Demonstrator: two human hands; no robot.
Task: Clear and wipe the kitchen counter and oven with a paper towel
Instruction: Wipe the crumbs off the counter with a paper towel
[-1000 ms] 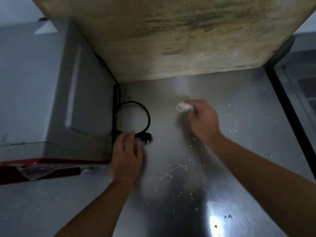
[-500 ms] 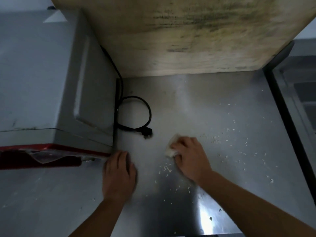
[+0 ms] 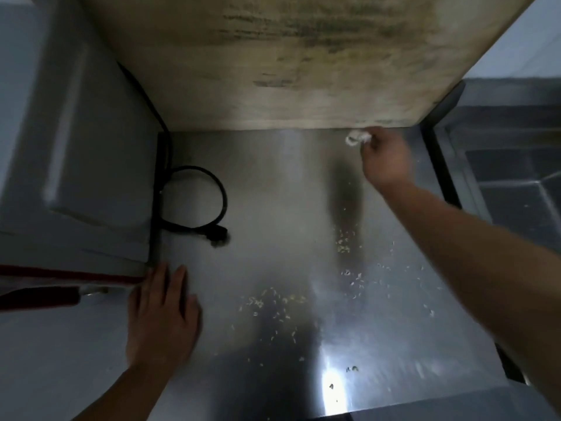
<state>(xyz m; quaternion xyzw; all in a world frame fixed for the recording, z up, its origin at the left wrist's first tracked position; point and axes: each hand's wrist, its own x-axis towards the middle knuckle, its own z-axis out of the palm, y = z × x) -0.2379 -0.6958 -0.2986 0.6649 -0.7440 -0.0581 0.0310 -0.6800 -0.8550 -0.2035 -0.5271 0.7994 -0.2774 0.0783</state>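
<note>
Beside oven [image 3: 76, 153]: black cord [image 3: 218, 192]; crumbs [image 3: 273, 302]

Oven [image 3: 76, 147] cut off at left

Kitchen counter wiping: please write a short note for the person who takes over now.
Right hand grips the wadded paper towel at the counter's back edge, below the wooden board.
Left hand lies flat on the counter, beside the oven corner.
Crumbs remain at centre and right; the power cord lies looped beside the oven.
Left: sweep up the crumbs, wipe the oven.
</note>
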